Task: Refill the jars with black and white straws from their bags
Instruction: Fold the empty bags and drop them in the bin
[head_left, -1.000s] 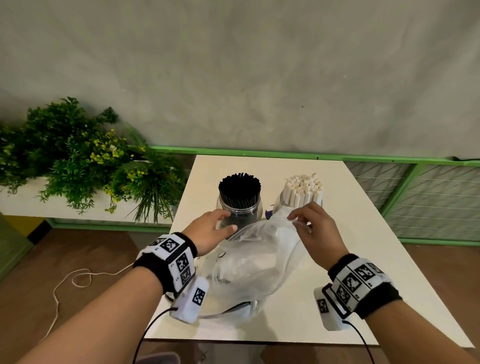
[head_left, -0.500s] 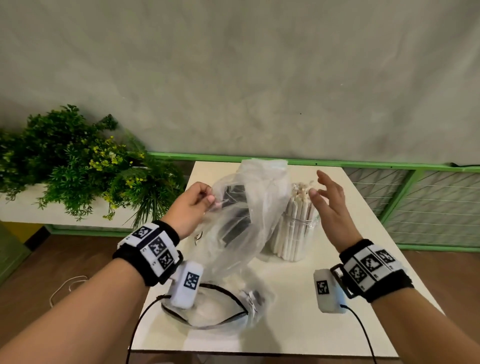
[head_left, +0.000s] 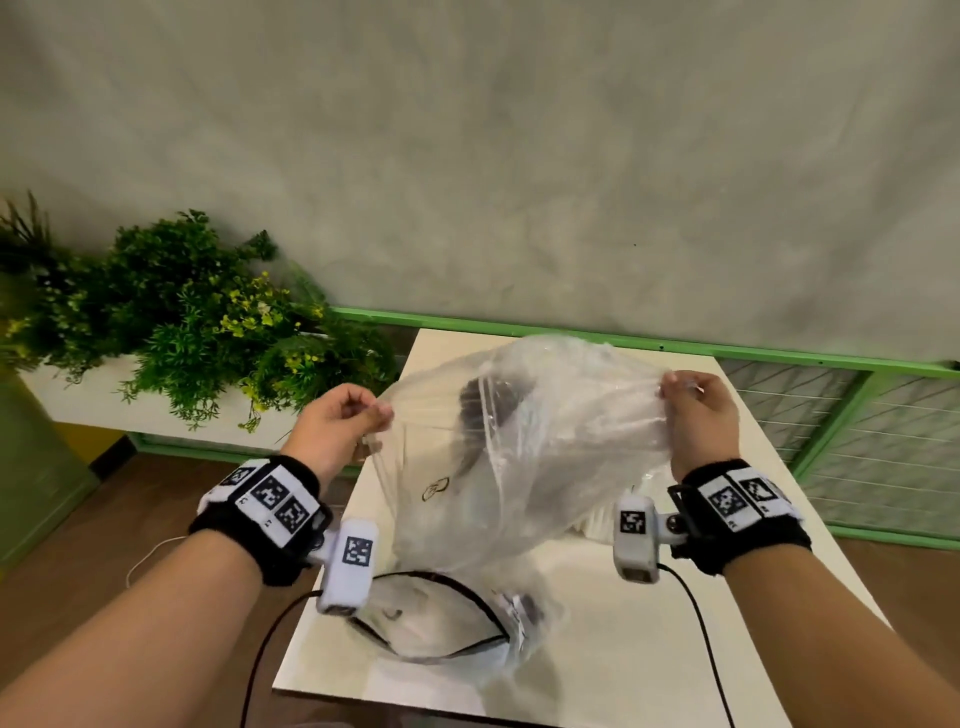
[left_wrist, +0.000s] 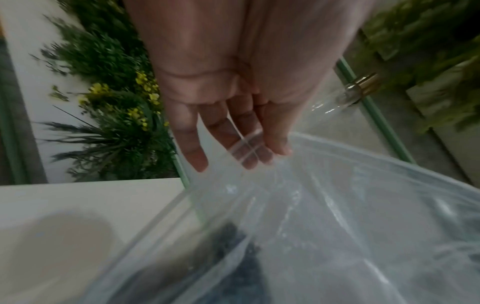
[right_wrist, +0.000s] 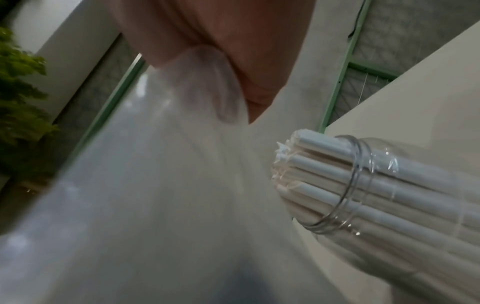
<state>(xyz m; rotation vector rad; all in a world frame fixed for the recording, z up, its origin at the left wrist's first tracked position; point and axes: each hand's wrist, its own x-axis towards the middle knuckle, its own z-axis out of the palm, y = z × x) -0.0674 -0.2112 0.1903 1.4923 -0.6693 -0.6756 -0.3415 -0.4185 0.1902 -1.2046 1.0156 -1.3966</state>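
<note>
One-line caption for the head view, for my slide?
Both hands, left hand and right hand, stretch a clear plastic bag above the white table.

A clear bag (head_left: 524, 447) stretches between both grips, screening the jars behind it. Just right of the right grip (right_wrist: 228, 67) stands the white-straw jar (right_wrist: 363, 185). Below the left grip (head_left: 337, 421), another bag (head_left: 441, 623) covers the desk (head_left: 649, 649); below the right, bare desk.
</note>
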